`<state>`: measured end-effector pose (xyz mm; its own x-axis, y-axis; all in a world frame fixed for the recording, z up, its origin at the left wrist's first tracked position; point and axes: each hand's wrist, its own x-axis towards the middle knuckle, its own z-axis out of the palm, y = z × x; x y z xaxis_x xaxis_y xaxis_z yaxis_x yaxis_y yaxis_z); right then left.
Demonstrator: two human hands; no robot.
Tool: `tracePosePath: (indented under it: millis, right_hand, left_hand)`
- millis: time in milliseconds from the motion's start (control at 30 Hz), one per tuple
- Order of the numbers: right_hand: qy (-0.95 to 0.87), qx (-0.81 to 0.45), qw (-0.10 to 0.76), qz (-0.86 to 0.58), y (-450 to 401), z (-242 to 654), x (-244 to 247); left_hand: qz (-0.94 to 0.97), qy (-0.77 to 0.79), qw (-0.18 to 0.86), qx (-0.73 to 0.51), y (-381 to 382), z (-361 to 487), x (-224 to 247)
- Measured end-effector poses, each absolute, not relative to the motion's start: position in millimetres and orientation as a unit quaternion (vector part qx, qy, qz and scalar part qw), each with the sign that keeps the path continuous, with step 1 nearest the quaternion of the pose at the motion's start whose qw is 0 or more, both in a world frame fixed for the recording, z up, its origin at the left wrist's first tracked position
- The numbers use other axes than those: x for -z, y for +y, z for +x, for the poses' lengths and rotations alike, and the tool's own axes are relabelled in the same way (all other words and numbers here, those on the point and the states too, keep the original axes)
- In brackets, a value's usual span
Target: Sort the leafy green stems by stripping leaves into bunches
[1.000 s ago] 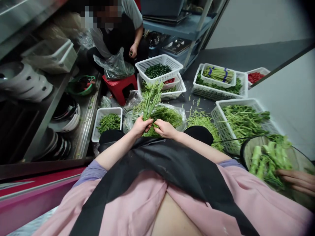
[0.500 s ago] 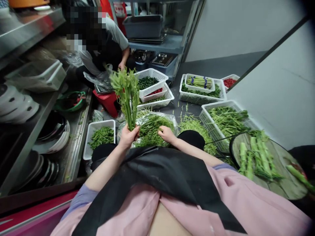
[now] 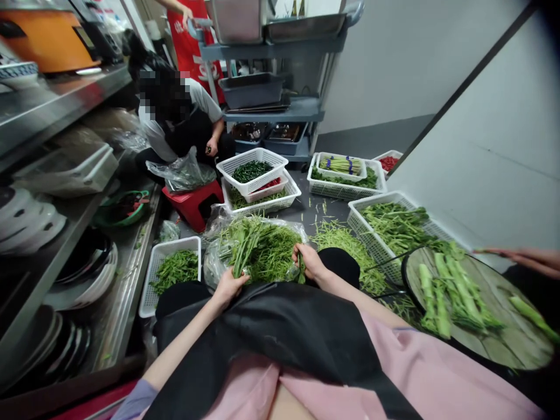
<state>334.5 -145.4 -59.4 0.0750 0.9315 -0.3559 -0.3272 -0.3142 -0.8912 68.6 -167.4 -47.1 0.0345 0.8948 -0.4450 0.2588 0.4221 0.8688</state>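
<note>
My left hand [image 3: 230, 286] is closed around the lower stems of a bunch of leafy green vegetable stems [image 3: 242, 248], which lean forward over a heap of thin greens [image 3: 277, 251]. That heap lies in an open clear plastic bag [image 3: 211, 259] in front of my knees. At the bag's right side, my right hand [image 3: 311, 262] pinches a small piece of green stem [image 3: 300, 267] that hangs down from the fingers. Left of the bag stands a white basket [image 3: 146, 286] with cut greens. Pale green cut pieces [image 3: 341, 245] lie on the floor to the right.
White baskets [image 3: 251, 189] with chillies and greens stand ahead, another basket [image 3: 363, 224] at right. Thick stems lie on a round board [image 3: 494, 291]; a person's hand [image 3: 529, 259] is beyond. A co-worker [image 3: 175, 122] sits behind a red stool [image 3: 196, 204]. Metal shelves [image 3: 131, 280] line the left.
My left hand has lowered the bunch from upright to leaning over the bag. My right hand now holds a piece of stem. The view has tilted up, and another person's hand appears at right.
</note>
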Motion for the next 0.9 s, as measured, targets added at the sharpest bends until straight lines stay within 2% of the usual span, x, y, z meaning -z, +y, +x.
tracePosePath:
  millis: [400,900]
  right_hand:
    - [-0.2,-0.653,0.53,-0.502,-141.2,337.9,67.4]
    - [-0.138,-0.671,0.537,-0.493,-140.1,336.6,63.9]
  left_hand:
    - [0.505,0.661,0.483,-0.274,-164.7,71.1,44.9]
    - [0.507,0.652,0.482,-0.294,-161.1,69.7,47.0]
